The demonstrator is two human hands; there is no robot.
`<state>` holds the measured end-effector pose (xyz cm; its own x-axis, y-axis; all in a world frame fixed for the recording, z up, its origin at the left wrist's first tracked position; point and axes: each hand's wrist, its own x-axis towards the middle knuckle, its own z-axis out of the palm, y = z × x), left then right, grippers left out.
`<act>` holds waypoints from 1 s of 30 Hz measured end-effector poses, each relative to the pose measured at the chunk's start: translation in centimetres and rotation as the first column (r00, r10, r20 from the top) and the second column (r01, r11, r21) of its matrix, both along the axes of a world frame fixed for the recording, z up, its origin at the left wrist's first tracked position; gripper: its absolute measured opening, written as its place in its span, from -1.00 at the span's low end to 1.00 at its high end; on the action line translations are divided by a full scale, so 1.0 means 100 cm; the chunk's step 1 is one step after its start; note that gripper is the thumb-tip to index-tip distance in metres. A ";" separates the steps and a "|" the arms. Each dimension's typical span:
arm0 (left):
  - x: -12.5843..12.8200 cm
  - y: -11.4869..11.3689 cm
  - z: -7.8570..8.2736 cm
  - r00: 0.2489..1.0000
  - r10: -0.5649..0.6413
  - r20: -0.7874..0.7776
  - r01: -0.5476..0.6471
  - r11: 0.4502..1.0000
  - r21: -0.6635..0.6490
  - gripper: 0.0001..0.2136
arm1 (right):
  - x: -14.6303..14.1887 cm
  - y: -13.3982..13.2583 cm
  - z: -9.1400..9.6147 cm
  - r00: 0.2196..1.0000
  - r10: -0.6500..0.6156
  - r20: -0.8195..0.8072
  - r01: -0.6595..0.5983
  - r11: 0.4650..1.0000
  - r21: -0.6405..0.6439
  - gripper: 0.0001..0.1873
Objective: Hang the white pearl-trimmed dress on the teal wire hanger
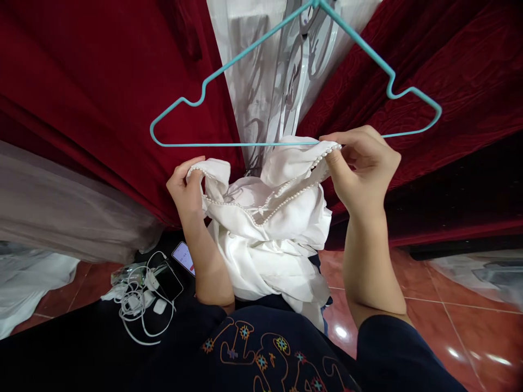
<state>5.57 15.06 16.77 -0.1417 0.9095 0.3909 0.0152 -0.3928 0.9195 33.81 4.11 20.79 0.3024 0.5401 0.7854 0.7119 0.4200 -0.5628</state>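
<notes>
A white garment (261,239) with a pearl-beaded neckline lies bunched over my lap, its top part lifted between my hands. My left hand (186,182) pinches the beaded edge at the left shoulder. On the other side my right hand (359,163) grips the beaded edge at the right shoulder between thumb and fingers. A light blue hanger (229,145) hangs just in front, its lower bar passing at the right part of the garment and behind my right hand. Whether the cloth is looped over that bar, I cannot tell.
Dark red curtains (106,81) hang on both sides, with white ornate metalwork (296,81) between them. On the black surface at the left lie a lit phone (183,256), a dark phone (168,280) and tangled white cables (134,305). Red floor tiles (449,321) show at the right.
</notes>
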 end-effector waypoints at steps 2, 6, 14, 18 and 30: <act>-0.008 0.010 0.001 0.994 0.108 0.014 -0.109 0.992 0.060 -0.72 | 0.003 -0.001 0.004 1.000 0.013 0.029 -0.014 0.998 0.057 -0.91; -0.022 0.035 0.033 0.973 0.221 0.067 -0.231 0.940 0.250 -0.66 | 0.009 -0.004 0.009 0.997 -0.029 0.070 0.023 0.995 0.093 -0.93; -0.012 0.051 0.129 0.988 0.153 -0.029 -0.126 0.899 0.420 -0.61 | 0.005 -0.008 0.013 0.998 -0.039 0.041 0.039 0.999 -0.001 -0.90; 0.000 0.041 0.142 0.969 0.093 -0.229 0.040 0.856 0.515 -0.93 | 0.004 -0.006 0.011 0.999 -0.029 -0.018 0.028 0.999 -0.035 -0.90; -0.008 0.005 0.148 0.977 0.203 -0.058 -0.138 0.822 0.552 -0.84 | 0.006 -0.002 0.011 0.999 0.019 -0.028 -0.020 0.999 -0.036 -0.91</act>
<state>4.80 15.54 31.56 -0.2014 0.5113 0.8355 0.2162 -0.8087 0.5470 34.45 3.92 21.91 0.3130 0.5741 0.7566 0.6876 0.4126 -0.5974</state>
